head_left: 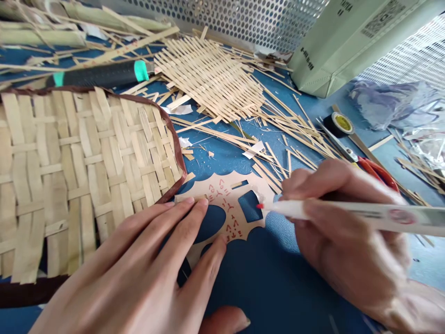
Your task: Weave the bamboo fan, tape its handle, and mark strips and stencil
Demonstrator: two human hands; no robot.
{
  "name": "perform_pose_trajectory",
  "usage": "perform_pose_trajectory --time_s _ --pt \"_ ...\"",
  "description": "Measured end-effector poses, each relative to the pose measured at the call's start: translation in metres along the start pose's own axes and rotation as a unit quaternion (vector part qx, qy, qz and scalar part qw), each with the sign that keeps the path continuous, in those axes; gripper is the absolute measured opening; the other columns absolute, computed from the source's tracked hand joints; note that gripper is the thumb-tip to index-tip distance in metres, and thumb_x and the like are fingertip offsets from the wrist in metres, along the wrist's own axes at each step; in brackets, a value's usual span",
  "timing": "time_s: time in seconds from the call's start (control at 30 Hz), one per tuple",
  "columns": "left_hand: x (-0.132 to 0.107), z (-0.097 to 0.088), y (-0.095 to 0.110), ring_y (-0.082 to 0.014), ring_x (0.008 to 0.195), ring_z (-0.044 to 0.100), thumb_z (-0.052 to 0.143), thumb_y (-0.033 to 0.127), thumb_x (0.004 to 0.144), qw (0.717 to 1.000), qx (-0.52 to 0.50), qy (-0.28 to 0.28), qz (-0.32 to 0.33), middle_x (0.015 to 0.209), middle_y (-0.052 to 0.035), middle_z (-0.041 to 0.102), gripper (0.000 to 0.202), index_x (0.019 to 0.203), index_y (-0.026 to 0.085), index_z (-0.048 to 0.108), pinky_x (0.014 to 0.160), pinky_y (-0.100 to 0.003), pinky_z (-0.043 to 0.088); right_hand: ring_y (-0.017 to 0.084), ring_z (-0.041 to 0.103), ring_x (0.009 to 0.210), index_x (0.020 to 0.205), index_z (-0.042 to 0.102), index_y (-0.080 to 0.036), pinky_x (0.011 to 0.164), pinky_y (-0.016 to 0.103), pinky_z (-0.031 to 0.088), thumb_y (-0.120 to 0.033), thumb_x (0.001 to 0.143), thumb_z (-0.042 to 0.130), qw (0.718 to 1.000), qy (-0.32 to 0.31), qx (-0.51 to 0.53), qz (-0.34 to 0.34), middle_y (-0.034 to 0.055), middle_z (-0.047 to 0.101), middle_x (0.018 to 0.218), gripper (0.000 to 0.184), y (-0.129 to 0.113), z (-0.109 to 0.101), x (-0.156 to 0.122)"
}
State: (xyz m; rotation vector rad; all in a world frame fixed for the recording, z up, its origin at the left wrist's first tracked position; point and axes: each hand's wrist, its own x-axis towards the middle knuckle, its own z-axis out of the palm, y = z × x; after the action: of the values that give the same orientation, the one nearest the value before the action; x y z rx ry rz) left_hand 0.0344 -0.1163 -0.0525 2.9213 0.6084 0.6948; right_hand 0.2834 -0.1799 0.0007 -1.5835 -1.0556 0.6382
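My right hand (pixel 344 222) is shut on a white marker pen (pixel 313 209), whose red tip rests at the edge of a square opening in a tan cut-out card stencil (pixel 231 197). Small red marks cover the card, and its rim is scalloped. My left hand (pixel 146 262) lies open with its fingertips pressing on the card's lower left part. To the left lies a woven bamboo-strip panel (pixel 79 176) with a dark brown border, close beside my left fingers.
A loose bamboo weave (pixel 208 76) and scattered strips cover the blue work surface (pixel 264 278). Behind are a dark tool with green bands (pixel 104 74), a tape roll (pixel 342 123), red-handled scissors (pixel 378 174), a pale green bag (pixel 354 46), and perforated metal sheeting (pixel 243 18).
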Motion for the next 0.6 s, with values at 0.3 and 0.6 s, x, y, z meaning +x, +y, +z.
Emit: perform_pose_trajectory --time_s 0.3,0.6 --pt "0.001 -0.002 -0.004 -0.0455 0.137 0.068 0.073 0.062 0.081 1.0 -0.009 0.01 -0.005 0.155 -0.0076 0.068 0.065 0.14 0.035 0.077 0.114 -0.061 0.063 0.019 0.045 0.055 0.071 0.078 -0.028 0.054 0.038 0.03 -0.012 0.083 0.065 0.99 0.041 0.128 -0.034 -0.0001 0.054 0.056 0.024 0.0 0.002 0.019" --pt "0.011 -0.007 0.0 -0.0403 0.138 0.068 0.069 0.057 0.088 1.0 -0.017 0.02 0.0 0.155 -0.0067 0.068 0.057 0.14 0.033 0.075 0.115 -0.058 0.061 0.02 0.046 0.058 0.077 0.081 -0.028 0.055 0.038 0.032 -0.016 0.087 0.067 0.989 0.024 0.127 -0.067 0.0013 0.057 0.061 0.021 0.001 0.001 0.016"
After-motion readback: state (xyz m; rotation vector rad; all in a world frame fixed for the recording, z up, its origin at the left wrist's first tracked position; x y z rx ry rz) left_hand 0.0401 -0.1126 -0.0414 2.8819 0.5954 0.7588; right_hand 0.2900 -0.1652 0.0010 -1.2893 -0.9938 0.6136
